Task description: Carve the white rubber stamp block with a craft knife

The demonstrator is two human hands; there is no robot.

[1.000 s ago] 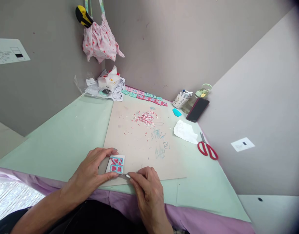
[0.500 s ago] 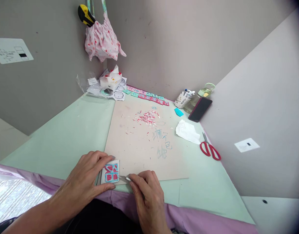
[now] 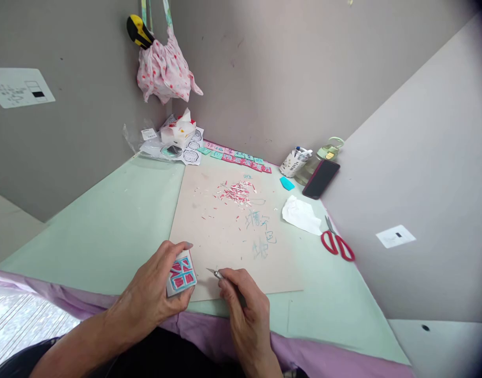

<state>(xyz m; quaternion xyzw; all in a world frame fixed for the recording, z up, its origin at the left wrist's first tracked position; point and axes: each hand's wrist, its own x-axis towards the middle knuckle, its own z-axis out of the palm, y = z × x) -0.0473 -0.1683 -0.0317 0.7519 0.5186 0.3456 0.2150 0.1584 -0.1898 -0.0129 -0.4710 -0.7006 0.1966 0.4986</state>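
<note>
Between thumb and fingers, my left hand (image 3: 152, 283) grips a small white carving block (image 3: 181, 274) by its edges. Its top face carries a pink pattern with blue lines, and it is tilted near the board's front left corner. My right hand (image 3: 246, 304) is closed round a craft knife (image 3: 215, 273), whose thin blade points left toward the block with a gap between them. Under both lies a beige board (image 3: 217, 241) with blue pen marks. A pile of pink and white shavings (image 3: 238, 193) sits on the board's far half.
At the right are red-handled scissors (image 3: 337, 244), a crumpled tissue (image 3: 301, 214), a phone (image 3: 321, 179), a bottle (image 3: 330, 151), a pen cup (image 3: 295, 161) and a blue piece (image 3: 287, 183). Several carved tiles (image 3: 241, 157) line the back. A pink cloth bag (image 3: 164, 68) hangs at the left.
My left hand has lifted and tilted the block off the board. My right hand has drawn the knife a little right and away from the block's edge.
</note>
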